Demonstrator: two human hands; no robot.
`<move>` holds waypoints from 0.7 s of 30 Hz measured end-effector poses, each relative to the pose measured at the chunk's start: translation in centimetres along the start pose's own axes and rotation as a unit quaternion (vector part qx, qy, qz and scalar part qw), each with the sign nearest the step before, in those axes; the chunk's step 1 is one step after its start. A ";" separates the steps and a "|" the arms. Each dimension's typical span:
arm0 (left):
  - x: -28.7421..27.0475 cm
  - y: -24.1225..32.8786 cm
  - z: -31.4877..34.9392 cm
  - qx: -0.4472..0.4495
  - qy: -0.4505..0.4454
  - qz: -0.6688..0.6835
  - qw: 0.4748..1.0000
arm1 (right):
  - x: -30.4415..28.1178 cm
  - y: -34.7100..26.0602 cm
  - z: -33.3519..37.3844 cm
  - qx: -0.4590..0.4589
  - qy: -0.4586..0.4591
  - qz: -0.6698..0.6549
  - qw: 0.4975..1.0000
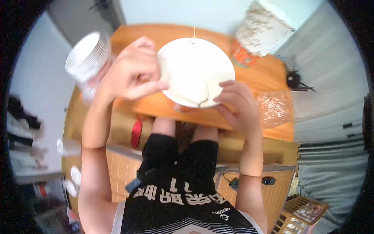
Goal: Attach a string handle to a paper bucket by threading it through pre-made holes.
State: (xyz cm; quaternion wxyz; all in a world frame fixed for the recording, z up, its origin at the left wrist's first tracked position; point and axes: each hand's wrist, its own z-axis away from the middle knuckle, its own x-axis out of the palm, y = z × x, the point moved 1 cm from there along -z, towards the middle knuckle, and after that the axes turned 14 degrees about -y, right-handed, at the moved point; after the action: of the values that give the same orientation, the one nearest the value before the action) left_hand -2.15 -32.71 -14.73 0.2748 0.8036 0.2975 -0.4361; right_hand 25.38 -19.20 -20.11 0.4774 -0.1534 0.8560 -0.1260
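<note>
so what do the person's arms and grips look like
The left grip and right grip are ungloved. The left forearm and right forearm are bare, with no sleeve or watch showing. The black sleeveless jersey with pale lettering has light edging. Blur hides finer markings.

Blocked at left by stacked white bowls (pixel 87 56), centrally by the white round dish (pixel 189 68), at upper right by a tall pale stack (pixel 263 31); passable over the table (pixel 270 76) between that stack and the speckled sheet (pixel 274 110).
</note>
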 end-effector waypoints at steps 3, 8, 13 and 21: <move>-2.9 -0.8 -2.9 0.041 0.054 -0.059 0.996 | -6.3 -0.9 -1.1 -0.019 0.049 0.055 0.997; -5.2 -4.3 -13.3 0.076 0.158 -0.140 0.974 | -17.2 -0.8 -4.4 -0.060 0.117 0.278 0.952; -6.7 -13.1 -26.2 0.091 0.248 -0.061 0.963 | -26.6 6.4 -9.9 -0.056 0.179 0.293 0.938; -0.8 -23.3 -34.3 0.022 0.260 0.007 0.965 | -28.1 18.6 -11.0 0.084 0.171 0.206 0.960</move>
State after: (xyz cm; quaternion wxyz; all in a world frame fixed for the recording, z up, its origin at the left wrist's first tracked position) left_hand -0.86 6.80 -2.20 0.1735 0.8972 0.3435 -0.2165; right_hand 27.26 9.47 0.65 0.3505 0.0908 0.9243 -0.1209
